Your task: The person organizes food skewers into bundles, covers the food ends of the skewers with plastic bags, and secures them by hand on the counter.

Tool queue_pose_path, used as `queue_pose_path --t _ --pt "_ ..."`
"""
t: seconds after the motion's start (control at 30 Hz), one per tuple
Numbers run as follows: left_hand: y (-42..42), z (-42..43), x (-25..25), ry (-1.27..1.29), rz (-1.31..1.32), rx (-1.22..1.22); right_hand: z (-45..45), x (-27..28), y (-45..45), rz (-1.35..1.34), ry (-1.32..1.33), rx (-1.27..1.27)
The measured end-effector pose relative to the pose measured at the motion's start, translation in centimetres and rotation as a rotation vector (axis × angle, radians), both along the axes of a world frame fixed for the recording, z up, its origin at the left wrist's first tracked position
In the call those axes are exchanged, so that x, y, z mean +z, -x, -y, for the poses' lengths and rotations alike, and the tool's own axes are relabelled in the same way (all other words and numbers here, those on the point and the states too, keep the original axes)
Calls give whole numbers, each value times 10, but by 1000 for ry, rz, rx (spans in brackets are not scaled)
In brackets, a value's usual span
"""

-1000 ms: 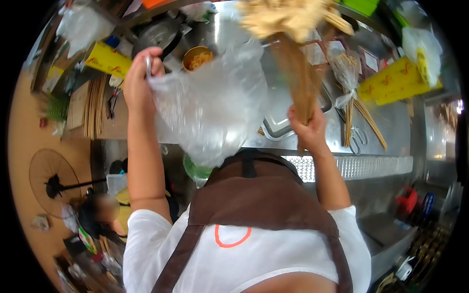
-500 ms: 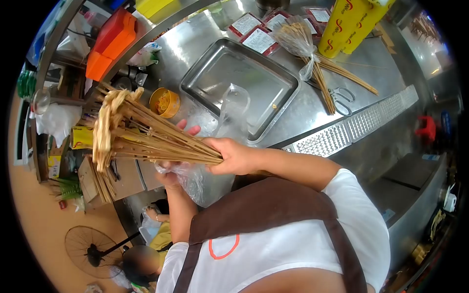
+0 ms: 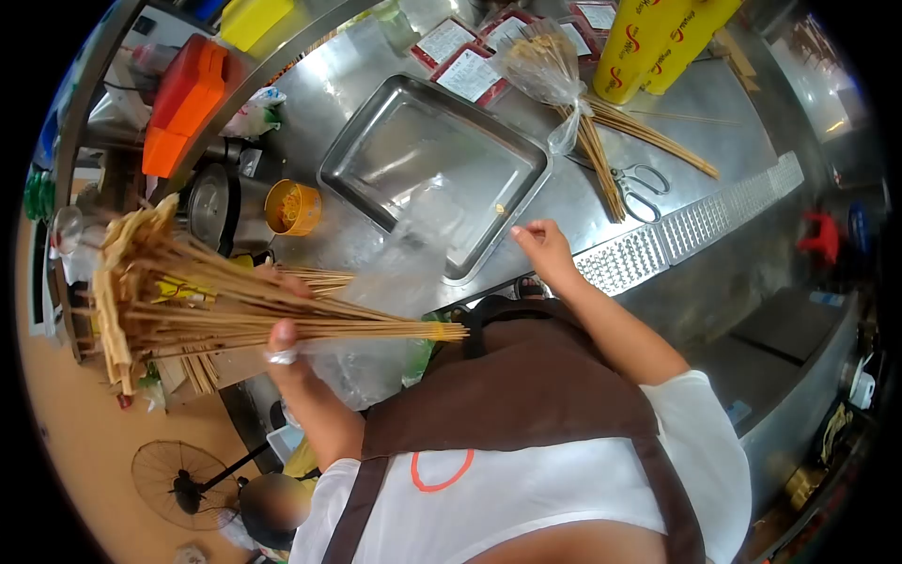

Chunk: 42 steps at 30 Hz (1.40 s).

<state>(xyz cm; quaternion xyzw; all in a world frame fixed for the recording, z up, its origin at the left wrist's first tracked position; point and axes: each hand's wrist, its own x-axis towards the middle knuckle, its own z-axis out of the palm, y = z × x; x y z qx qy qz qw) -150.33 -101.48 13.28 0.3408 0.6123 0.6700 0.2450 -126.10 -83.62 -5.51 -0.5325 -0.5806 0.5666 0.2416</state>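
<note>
My left hand (image 3: pixel 287 331) is closed around a fanned bundle of skewers (image 3: pixel 272 305). Folded yellowish food, perhaps tofu skin, sits on their far ends at the left; the bare stick ends point right. A clear plastic bag (image 3: pixel 413 246) hangs beside the bundle, partly hidden behind the sticks. It reaches over the near rim of a metal tray (image 3: pixel 432 150). My right hand (image 3: pixel 545 252) is free of the skewers, held near the tray's right corner, with its fingers partly bent and apart and nothing visible in them.
A bagged skewer bunch (image 3: pixel 545 70) lies beside scissors (image 3: pixel 641 192) and a perforated metal strip (image 3: pixel 695 228). Labelled red packs (image 3: pixel 470 75) and yellow film rolls (image 3: pixel 625 56) stand at the back. An orange tub (image 3: pixel 292 208) is left of the tray. Another person (image 3: pixel 272 508) is at lower left.
My right hand has let go of the skewers' stick ends and moved right. My left hand has carried the bundle left and slightly down. The view has shifted a little.
</note>
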Motion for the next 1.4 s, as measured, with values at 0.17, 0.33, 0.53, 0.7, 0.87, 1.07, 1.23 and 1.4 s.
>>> queue_pose_path --t 0.17,0.33,0.53,0.7,0.87,1.07,1.23,1.4 --pt "33 25 16 -124 37 44 -13 -25 33 -198 417 -90" --pt "71 43 25 -212 43 48 -13 4 55 -95 451 -167" --pt "126 33 33 -345 184 -240 33 14 31 -29 320 -327" --pt "160 18 43 -357 286 -545 80 11 9 -385 423 -480" --pt "193 6 56 -358 89 -603 139 28 -30 -487 396 -723" --pt "165 -47 52 -529 -60 -763 225 43 -81 -597 226 -1131" --pt "73 -69 51 -624 -288 -697 332 49 -138 -651 38 -1407" --pt "-66 -97 31 -541 -162 -883 452 46 -192 -638 -83 -1738"
